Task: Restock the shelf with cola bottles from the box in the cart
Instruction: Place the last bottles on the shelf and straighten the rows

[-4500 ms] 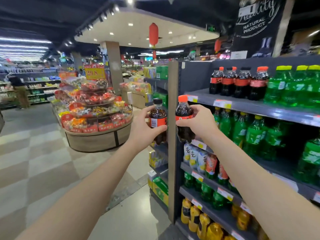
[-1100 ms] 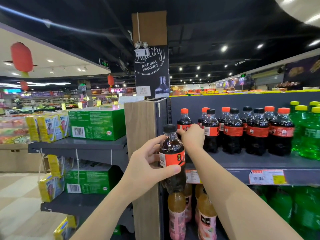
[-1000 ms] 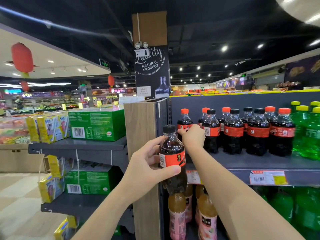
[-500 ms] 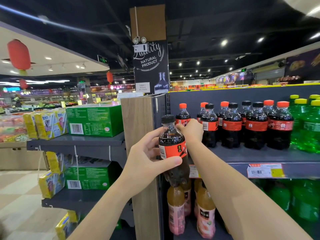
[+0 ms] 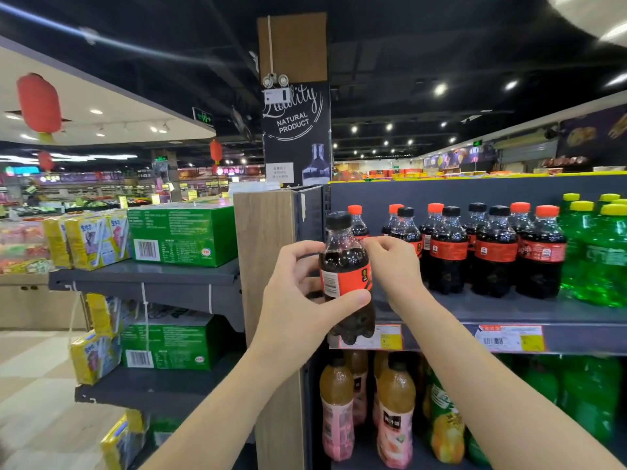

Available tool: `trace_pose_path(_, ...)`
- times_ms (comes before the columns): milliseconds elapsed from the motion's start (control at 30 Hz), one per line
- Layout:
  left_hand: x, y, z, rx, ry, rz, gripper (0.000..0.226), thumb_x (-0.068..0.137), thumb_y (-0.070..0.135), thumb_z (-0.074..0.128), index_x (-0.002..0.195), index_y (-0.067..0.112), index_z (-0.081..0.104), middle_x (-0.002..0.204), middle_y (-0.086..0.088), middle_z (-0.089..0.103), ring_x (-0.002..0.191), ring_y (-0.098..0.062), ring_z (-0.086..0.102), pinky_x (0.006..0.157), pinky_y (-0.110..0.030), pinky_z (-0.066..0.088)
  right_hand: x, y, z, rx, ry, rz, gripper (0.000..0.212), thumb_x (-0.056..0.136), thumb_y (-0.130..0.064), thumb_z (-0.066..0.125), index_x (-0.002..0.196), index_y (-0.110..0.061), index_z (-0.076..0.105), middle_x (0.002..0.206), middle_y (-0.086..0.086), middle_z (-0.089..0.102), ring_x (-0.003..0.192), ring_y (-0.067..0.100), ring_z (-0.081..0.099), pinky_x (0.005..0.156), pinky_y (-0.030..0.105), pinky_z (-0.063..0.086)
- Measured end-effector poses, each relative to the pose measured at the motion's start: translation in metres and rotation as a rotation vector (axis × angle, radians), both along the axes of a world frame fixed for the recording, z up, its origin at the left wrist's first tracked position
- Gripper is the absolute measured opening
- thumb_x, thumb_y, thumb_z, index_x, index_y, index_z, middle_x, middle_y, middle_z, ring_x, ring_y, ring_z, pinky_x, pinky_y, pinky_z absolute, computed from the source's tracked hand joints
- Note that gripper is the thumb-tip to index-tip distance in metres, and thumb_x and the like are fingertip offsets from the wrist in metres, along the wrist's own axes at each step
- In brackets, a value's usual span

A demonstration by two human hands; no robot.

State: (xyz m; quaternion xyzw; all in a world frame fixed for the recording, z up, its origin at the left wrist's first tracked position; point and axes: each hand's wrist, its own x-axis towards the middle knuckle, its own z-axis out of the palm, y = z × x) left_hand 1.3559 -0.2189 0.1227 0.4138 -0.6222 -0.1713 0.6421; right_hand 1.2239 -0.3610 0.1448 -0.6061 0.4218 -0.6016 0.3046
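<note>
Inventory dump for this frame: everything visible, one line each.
Black-capped red-labelled plastic cola bottle: one, dark, held before the left end of the grey top shelf.
Shelved cola bottles: about nine, orange or black caps, top shelf.
Green soda bottles: several, yellow caps, top shelf's right end.
Juice bottles: several, orange with pink labels, shelf below.
Green cartons: two, end-cap shelves.
Yellow drink packs: several, beside cartons.
Red lanterns: three, ceiling, left.
Left hand: grips held bottle.
Right hand: fingers curled beside it; grip unclear.
</note>
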Motion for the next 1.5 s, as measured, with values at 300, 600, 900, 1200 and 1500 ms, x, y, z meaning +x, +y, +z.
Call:
trace_pose_path(300,-0.037,-0.063,0.007,-0.021,0.023,0.062,0.068,0.071,0.024,0.093,0.122,0.043,0.052,0.115,0.015,0.072,0.1,-0.008,0.073,0.092,-0.04,0.06,-0.045,0.021,-0.008,0.03,0.002,0.208,0.041,0.094,-0.003,0.044,0.097,-0.023,0.079,0.094,0.0,0.079,0.094,0.016,0.073,0.078,0.029,0.061)
trace_pose_path(600,-0.035,-0.104,-0.008,0.046,-0.02,0.108,0.072,0.074,0.027,0.091,0.127,0.053,0.049,0.126,0.005,0.06,0.107,-0.009,0.067,0.095,-0.037,0.058,-0.045,0.016,-0.015,0.084,0.067,0.209,0.038,0.086,-0.001,0.055,0.102,-0.025,0.08,0.093,-0.01,0.078,0.095,0.008,0.07,0.093,0.033,0.055)
trace_pose_path(900,-0.029,-0.115,0.003,0.229,-0.053,0.169,0.075,0.081,0.036,0.085,0.147,0.039,0.049,0.121,0.0,0.067,0.103,-0.006,0.065,0.091,-0.028,0.054,-0.046,0.001,-0.017,0.031,0.232,0.049,0.037,0.079,-0.024,0.082,0.115,-0.019,0.073,0.1,-0.007,0.075,0.092,0.005,0.069,0.091,0.034,0.057)
trace_pose_path(1200,-0.031,-0.138,0.004,0.302,-0.011,0.16,0.078,0.086,0.025,0.081,0.154,0.032,0.045,0.114,0.006,0.076,0.113,-0.015,0.067,0.109,-0.044,0.049,-0.034,-0.005,-0.013,-0.04,0.416,-0.111,0.034,0.087,-0.026,0.078,0.114,-0.007,0.073,0.106,0.007,0.074,0.099,0.019,0.068,0.083,0.025,0.049)
trace_pose_path(1500,-0.027,-0.157,0.001,0.306,-0.049,0.131,0.072,0.09,0.029,0.075,0.154,0.036,0.042,0.115,0.005,0.076,0.111,-0.017,0.068,0.107,-0.044,0.05,-0.025,-0.026,-0.014,-0.022,0.477,-0.198,0.036,0.088,-0.034,0.075,0.105,-0.002,0.073,0.098,0.011,0.074,0.097,0.026,0.068,0.087,0.039,0.055)
